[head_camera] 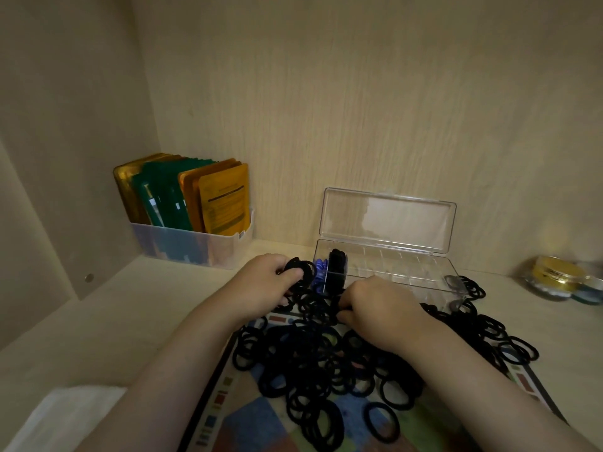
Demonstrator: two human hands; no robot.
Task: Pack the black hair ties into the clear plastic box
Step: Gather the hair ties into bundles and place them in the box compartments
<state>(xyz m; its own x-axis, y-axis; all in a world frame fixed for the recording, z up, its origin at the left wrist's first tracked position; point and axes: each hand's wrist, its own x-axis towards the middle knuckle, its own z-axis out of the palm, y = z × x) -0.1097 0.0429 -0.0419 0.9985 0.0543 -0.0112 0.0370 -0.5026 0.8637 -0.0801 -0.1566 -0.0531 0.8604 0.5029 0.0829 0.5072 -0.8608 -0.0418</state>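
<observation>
A big heap of black hair ties (329, 363) covers a colourful mat in front of me. Behind it stands the clear plastic box (401, 272) with its lid up; a small stack of black ties (337, 265) fills its left end beside something blue. My left hand (261, 282) grips a bunch of black ties just left of the box. Over the far edge of the heap, my right hand (378, 308) pinches ties in curled fingers, close to the box's front wall.
A translucent bin (192, 246) of gold, green and orange packets stands at the back left. Small round gold-lidded jars (561, 278) sit at the far right. The patterned mat (248, 425) lies on a pale wooden shelf. A white cloth (62, 415) lies at the near left.
</observation>
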